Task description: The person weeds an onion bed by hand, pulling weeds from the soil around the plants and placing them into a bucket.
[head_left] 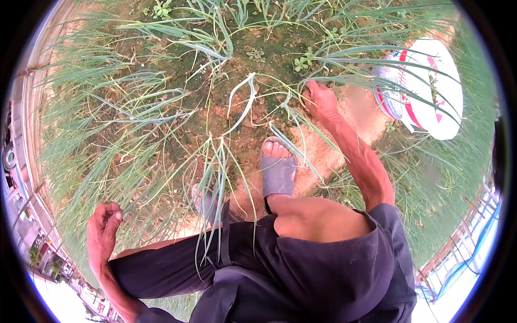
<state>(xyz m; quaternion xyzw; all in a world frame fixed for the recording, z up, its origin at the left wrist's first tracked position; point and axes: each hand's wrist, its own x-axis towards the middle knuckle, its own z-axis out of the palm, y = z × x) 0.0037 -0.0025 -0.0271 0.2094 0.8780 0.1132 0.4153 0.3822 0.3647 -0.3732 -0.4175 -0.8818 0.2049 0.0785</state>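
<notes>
My right hand reaches down to the soil at the base of an onion clump. Its fingers are closed, and the fingertips are partly hidden, so what they grip cannot be made out. Just beyond it grows a small broad-leaved weed. My left hand is raised beside my left knee, above the onion leaves. Thumb and fingers are pressed together there; anything between them is too small to name. Long onion leaves rise in front of my feet.
At the right lies a white sack with red and blue print and a bit of weed on it. My sandaled foot is on bare soil between the onions. Another small weed grows farther ahead. Fencing runs along the lower right.
</notes>
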